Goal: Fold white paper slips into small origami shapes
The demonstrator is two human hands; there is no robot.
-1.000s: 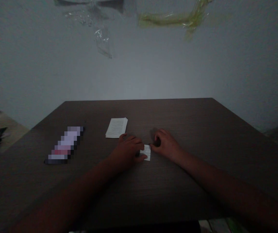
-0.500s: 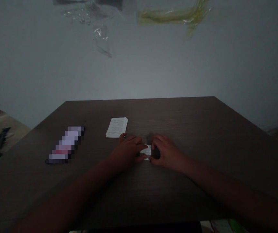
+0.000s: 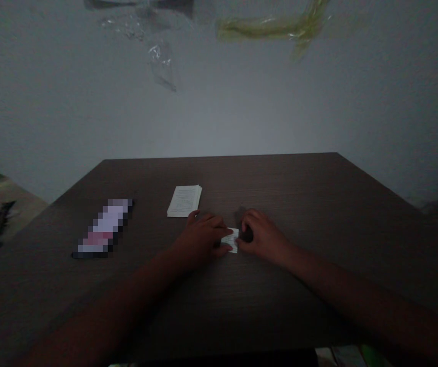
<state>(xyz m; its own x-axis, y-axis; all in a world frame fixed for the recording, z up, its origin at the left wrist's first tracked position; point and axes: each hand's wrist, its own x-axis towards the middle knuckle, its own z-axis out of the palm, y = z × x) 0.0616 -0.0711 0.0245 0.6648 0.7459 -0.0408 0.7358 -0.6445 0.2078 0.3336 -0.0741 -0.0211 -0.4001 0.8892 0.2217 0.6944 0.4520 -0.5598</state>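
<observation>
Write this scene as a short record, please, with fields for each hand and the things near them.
Left hand: touching the left edge of a small white paper slip.
Right hand: at the slip's right edge.
Things: slip lying on the dark wood-grain table between the hands; stack of printed paper beyond the left hand.
Rest: pixelated item; grey wall with clear plastic scraps.

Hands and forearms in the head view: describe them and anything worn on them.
The left hand and right hand are bare, with no gloves, and the fingers are uncovered. The left forearm and right forearm show no sleeves, cables or markings. No watch or bracelet shows, though the dim light could hide small details like rings.
</observation>
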